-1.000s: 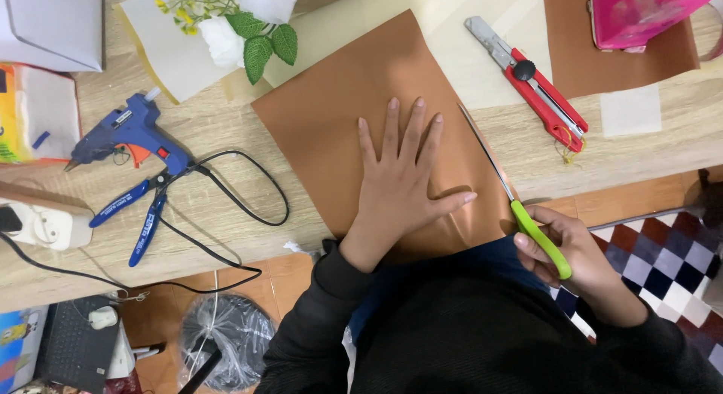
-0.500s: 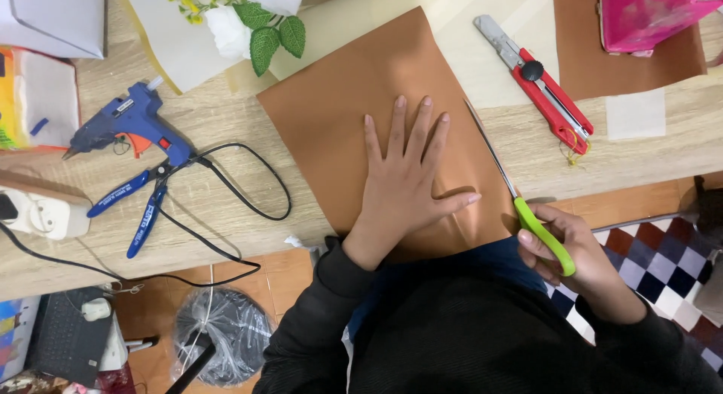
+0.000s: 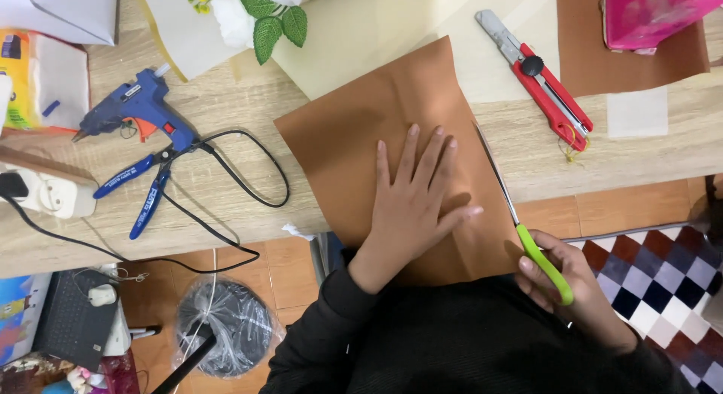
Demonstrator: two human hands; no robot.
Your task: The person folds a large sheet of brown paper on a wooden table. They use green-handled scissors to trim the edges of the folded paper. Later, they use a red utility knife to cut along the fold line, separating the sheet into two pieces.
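A brown paper sheet [image 3: 392,130] lies tilted on the wooden table [image 3: 226,206], its near part hanging past the front edge. My left hand [image 3: 414,206] lies flat on it, fingers spread. My right hand [image 3: 568,288] grips the green handles of a pair of scissors [image 3: 520,228]. The thin blades run up along the sheet's right edge.
A red and grey utility knife [image 3: 538,81] lies right of the sheet. On the left are a blue glue gun [image 3: 135,108] with black cord, blue-handled pliers [image 3: 143,194] and a white power strip [image 3: 45,194]. Artificial flowers [image 3: 256,13], cream paper and a pink box [image 3: 648,13] sit behind.
The scissors' blades have slid further up along the sheet's right edge. My left hand stays flat on the paper.
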